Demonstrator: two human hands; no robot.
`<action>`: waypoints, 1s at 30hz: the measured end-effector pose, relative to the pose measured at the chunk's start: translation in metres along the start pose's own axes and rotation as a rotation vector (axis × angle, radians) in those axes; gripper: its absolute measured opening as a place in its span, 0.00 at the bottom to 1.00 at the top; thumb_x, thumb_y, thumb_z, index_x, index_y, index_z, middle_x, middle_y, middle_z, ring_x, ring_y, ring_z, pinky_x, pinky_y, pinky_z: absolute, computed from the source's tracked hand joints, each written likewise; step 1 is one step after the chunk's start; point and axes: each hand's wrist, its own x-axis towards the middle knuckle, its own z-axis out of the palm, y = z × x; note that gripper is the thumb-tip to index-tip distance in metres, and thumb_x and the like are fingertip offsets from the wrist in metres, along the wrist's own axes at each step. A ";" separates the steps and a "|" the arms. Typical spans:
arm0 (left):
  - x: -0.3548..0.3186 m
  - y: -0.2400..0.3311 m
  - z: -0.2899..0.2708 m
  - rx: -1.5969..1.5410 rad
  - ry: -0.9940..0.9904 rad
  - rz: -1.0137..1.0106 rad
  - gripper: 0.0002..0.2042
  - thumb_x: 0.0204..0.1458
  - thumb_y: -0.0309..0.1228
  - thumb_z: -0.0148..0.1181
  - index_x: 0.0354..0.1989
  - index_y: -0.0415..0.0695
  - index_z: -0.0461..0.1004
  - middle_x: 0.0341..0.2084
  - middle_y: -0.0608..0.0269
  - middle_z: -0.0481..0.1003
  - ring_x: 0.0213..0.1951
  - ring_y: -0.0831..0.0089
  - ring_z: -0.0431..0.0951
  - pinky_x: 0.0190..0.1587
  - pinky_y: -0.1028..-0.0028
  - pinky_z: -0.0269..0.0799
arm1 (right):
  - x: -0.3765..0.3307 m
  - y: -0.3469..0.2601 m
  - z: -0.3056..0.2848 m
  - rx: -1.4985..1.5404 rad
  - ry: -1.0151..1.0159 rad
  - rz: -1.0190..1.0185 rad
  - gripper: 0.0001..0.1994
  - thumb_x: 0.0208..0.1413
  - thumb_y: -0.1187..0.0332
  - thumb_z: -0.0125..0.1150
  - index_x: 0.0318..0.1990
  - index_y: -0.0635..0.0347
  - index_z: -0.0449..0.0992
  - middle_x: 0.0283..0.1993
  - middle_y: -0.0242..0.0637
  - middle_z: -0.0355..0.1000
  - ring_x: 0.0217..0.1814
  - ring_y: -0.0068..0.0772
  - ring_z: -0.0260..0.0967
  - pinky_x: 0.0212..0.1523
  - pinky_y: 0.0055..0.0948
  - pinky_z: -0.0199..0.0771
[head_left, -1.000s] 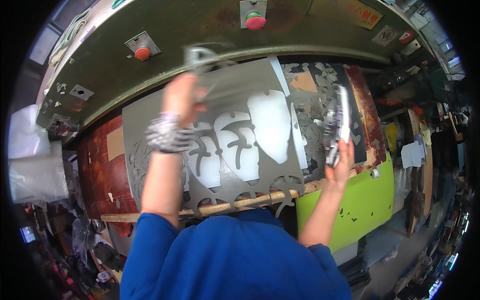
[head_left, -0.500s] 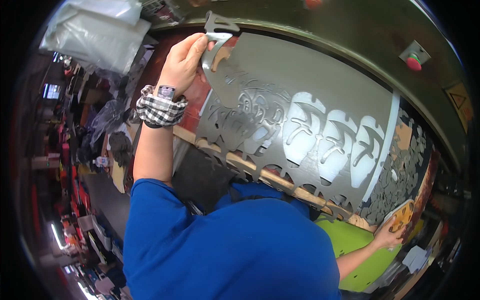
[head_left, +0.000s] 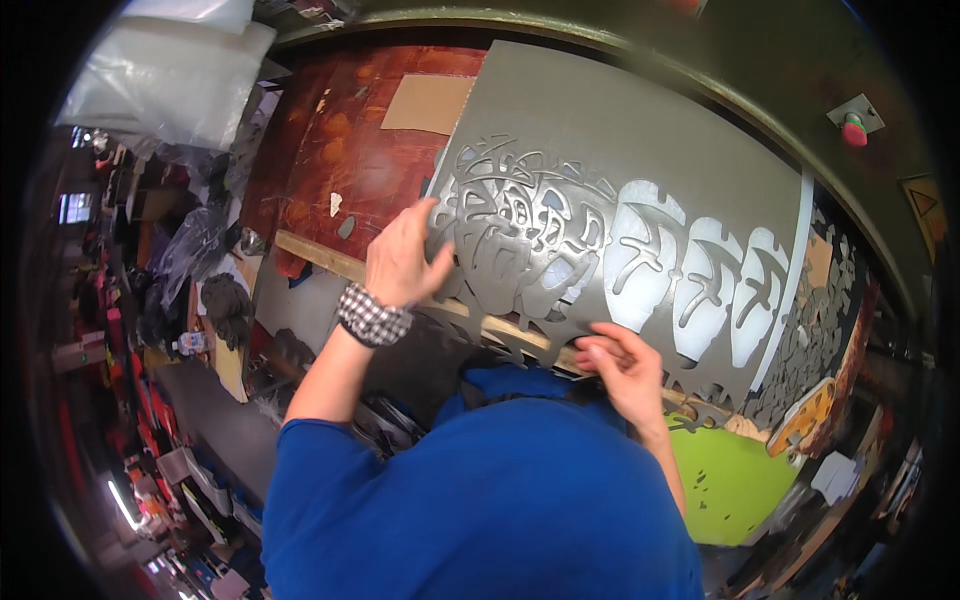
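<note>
A large grey foam-like sheet lies on the work surface, with cut-out shapes along its near side and pale material showing through several of them. My left hand, fingers apart, is at the sheet's left edge beside a pile of loose grey cut pieces. Some of its fingertips are hard to make out against the grey. My right hand hovers by the sheet's ragged near edge, fingers loosely bent and nothing seen in them. An orange-and-white cutting die rests at the right end.
Small grey scraps are heaped to the right. A brown cardboard piece lies on the red board at left. A green machine beam with a red button spans the far side. A lime-green panel is near right.
My left hand has let go of the grey offcut it held up at far left and come down to the sheet's edge. My right hand has left the orange die and moved left.
</note>
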 end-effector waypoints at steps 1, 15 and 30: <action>0.000 0.001 -0.002 0.038 -0.098 0.286 0.30 0.40 0.34 0.66 0.55 0.45 0.64 0.42 0.53 0.73 0.45 0.60 0.74 0.47 0.59 0.69 | 0.007 0.003 0.014 -0.005 -0.010 0.038 0.14 0.57 0.77 0.57 0.51 0.68 0.69 0.41 0.43 0.75 0.39 0.27 0.75 0.42 0.24 0.77; 0.098 0.024 0.015 -0.846 -0.126 0.161 0.14 0.53 0.32 0.61 0.43 0.35 0.75 0.36 0.59 0.78 0.37 0.76 0.77 0.40 0.74 0.73 | 0.034 0.023 0.065 -0.051 0.383 0.087 0.12 0.56 0.74 0.59 0.45 0.67 0.67 0.29 0.41 0.76 0.30 0.25 0.75 0.31 0.22 0.77; 0.141 0.075 0.023 -0.507 -0.179 1.414 0.17 0.50 0.40 0.62 0.46 0.45 0.76 0.32 0.62 0.72 0.34 0.64 0.70 0.44 0.63 0.66 | 0.046 0.035 0.086 0.197 0.584 -0.284 0.15 0.54 0.81 0.57 0.48 0.64 0.64 0.29 0.33 0.73 0.27 0.16 0.69 0.28 0.17 0.71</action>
